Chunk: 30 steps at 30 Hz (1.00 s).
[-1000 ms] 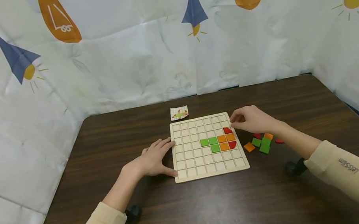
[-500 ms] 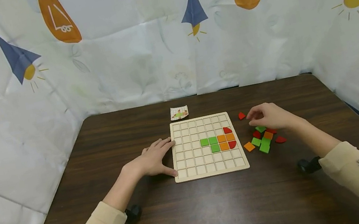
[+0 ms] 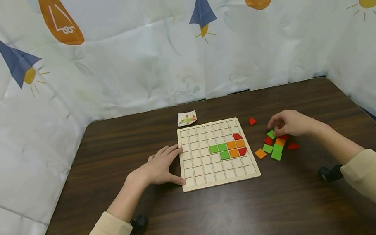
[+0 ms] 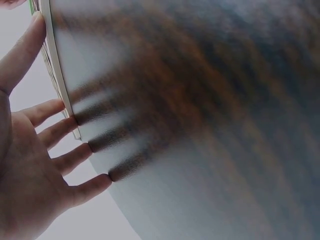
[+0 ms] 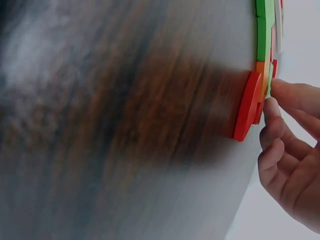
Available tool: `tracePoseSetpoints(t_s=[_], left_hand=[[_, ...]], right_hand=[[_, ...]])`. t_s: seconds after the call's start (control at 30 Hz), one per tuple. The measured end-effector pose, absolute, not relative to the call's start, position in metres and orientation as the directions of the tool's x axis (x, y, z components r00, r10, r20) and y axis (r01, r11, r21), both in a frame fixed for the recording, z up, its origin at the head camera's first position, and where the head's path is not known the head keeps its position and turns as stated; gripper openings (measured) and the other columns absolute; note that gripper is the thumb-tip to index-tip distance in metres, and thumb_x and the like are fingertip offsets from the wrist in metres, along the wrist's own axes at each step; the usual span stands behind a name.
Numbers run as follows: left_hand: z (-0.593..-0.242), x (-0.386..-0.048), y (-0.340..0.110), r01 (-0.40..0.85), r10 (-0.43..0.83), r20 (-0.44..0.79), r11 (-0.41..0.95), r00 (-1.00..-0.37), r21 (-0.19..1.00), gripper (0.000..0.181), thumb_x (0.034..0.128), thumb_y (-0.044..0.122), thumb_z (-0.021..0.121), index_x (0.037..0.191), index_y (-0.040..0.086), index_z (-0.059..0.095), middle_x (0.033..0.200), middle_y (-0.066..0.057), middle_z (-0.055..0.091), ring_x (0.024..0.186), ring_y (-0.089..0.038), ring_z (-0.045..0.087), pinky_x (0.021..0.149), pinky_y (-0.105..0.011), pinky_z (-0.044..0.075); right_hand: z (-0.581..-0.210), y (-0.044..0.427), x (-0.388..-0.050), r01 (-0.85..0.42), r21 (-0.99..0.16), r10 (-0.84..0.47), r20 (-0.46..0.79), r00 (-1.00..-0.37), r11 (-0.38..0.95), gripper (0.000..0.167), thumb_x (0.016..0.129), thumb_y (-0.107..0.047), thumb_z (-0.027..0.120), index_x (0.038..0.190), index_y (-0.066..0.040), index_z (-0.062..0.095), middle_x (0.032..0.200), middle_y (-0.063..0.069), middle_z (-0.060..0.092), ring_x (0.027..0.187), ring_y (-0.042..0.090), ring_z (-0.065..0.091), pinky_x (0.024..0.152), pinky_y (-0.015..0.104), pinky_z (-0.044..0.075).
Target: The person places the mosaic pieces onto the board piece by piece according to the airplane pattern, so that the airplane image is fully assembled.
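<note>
A pale wooden grid board (image 3: 202,178) lies on the table, with green, orange and red tiles set in its right half. My left hand (image 3: 160,167) rests at the board's left edge with fingers spread; in the left wrist view its thumb and some fingertips meet the board's rim. My right hand (image 3: 292,123) is over the loose tile pile, fingers curled, thumb and index tips at a green square tile (image 3: 271,134). Whether they pinch it is hard to tell. In the right wrist view, a red rounded tile (image 5: 248,107) lies beside the fingers, which partly hide the pile.
More loose tiles lie right of the board, including a green tile (image 3: 276,154), an orange tile (image 3: 260,154) and a red tile (image 3: 293,146). One red tile (image 3: 252,121) lies apart, nearer the back. A small pattern card (image 3: 187,118) lies behind the board.
My right hand has moved from the board's right edge to the pile and lowered there. A red tile now lies apart beside the board's upper right. The left hand stays in place.
</note>
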State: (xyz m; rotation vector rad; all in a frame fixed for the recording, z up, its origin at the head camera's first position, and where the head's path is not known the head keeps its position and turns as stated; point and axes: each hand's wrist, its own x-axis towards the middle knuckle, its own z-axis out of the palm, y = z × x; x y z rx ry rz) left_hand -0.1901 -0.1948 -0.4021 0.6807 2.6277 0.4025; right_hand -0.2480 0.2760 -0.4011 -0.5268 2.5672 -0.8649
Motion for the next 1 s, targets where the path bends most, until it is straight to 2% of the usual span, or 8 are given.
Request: tracePoseSetpoints(t_s=[0.27, 0.57, 1.0], left_hand=[[-0.4020, -0.1910, -0.1950, 0.400, 0.514, -0.300, 0.839, -0.804, 0.369, 0.108, 0.0812, 0.056, 0.083, 0.163, 0.011, 0.030, 0.168, -0.014, 0.021, 0.154, -0.043, 0.013, 0.111, -0.073, 0.019], [-0.4026, -0.1917, -0.1959, 0.399, 0.511, -0.296, 0.842, -0.807, 0.363, 0.107, 0.0809, 0.057, 0.083, 0.163, 0.012, 0.031, 0.169, -0.013, 0.021, 0.154, -0.041, 0.013, 0.111, -0.074, 0.020], [-0.4024, -0.1909, -0.1957, 0.404, 0.516, -0.300, 0.839, -0.802, 0.364, 0.108, 0.0810, 0.058, 0.083, 0.163, 0.011, 0.030, 0.168, -0.014, 0.021, 0.153, -0.043, 0.013, 0.110, -0.074, 0.020]], right_hand=[[-0.4032, 0.2771, -0.2489, -0.246, -0.619, -0.470, -0.228, -0.853, 0.746, 0.018, 0.097, -0.007, 0.069, 0.112, 0.002, 0.070, 0.086, 0.003, 0.062, 0.071, 0.019, 0.053, 0.062, 0.033, 0.042], [-0.4046, 0.2726, -0.2518, -0.254, -0.598, -0.448, -0.201, -0.871, 0.761, 0.024, 0.097, -0.012, 0.071, 0.114, 0.004, 0.069, 0.090, 0.003, 0.067, 0.074, 0.018, 0.059, 0.066, 0.035, 0.050], [-0.4066, 0.2682, -0.2550, -0.258, -0.568, -0.434, -0.197, -0.879, 0.781, 0.028, 0.095, -0.014, 0.074, 0.114, 0.005, 0.071, 0.091, 0.003, 0.070, 0.078, 0.017, 0.064, 0.070, 0.035, 0.054]])
